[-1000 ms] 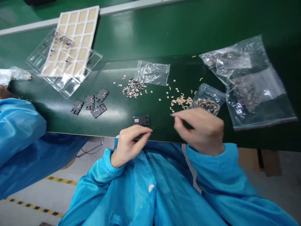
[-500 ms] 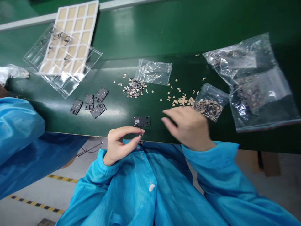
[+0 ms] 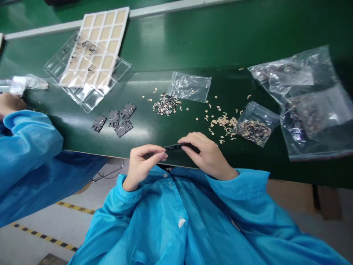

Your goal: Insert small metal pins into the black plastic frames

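Fingers of the right hand curl over a thin black plastic plate and grip it, hiding its right end. The plate is tilted almost edge-on, so its face is hard to make out. Fingers of the left hand stand half closed at the plate's 9 o'clock end, just beside it or touching it; whether they grip it, I cannot tell.

Both hands sit at the near edge of a glossy dark green counter, above a blue zip-front smock. At 10 o'clock from the hands lie 4 matt black plates. Farther out at 11 o'clock, a transparent plastic tray overlaps a white grid sheet with beige squares, and small metal clips lie on it. At 12 o'clock sits a heap of tiny metal-and-beige pieces, beside a transparent zip bag. At 2 o'clock, beige flakes scatter near a small zip bag of dark parts, and a large zip bag lies beyond. At 9 o'clock, a co-worker's blue sleeve and hand are cut off by the frame's edge.
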Demonstrator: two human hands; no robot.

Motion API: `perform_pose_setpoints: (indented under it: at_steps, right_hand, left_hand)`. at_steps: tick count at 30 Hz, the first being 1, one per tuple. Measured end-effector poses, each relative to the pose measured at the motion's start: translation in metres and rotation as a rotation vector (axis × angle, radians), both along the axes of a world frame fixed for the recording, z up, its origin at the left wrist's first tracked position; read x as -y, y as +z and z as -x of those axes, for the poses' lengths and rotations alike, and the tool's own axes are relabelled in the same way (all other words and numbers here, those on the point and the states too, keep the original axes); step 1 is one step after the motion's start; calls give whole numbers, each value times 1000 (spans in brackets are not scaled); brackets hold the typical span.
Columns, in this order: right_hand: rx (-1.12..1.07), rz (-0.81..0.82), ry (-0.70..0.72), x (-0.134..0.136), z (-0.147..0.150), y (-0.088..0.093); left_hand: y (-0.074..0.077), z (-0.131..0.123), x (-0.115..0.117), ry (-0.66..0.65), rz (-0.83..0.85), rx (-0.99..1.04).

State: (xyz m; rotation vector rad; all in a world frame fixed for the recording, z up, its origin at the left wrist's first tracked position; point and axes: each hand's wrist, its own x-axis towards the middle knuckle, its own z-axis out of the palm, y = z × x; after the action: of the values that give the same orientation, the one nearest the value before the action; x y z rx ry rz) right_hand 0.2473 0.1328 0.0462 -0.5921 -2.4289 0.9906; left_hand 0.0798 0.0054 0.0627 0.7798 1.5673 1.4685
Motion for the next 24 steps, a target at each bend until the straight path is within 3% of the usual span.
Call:
perform_pose_setpoints:
  at_steps: [6,9,13,18,24]
  right_hand:
    - [-119,447,-177,-2,-5,10]
    - [-179,569,-303,-2,-5,10]
    - [-175,574,-332,2,-6,11]
    - [-112,437,-314,8,-6,13]
    - [-129,295,-289,10,-5,9]
  left_hand:
    - [3,8,-6,-210,-57,-175]
    - [2,7,-12,-298,-26,-177]
    - [-2,4,-20,-335,96,-141]
    - [-4,-2,-28,-386,198,-23]
    - [-7,-9,-30,-338,282,160]
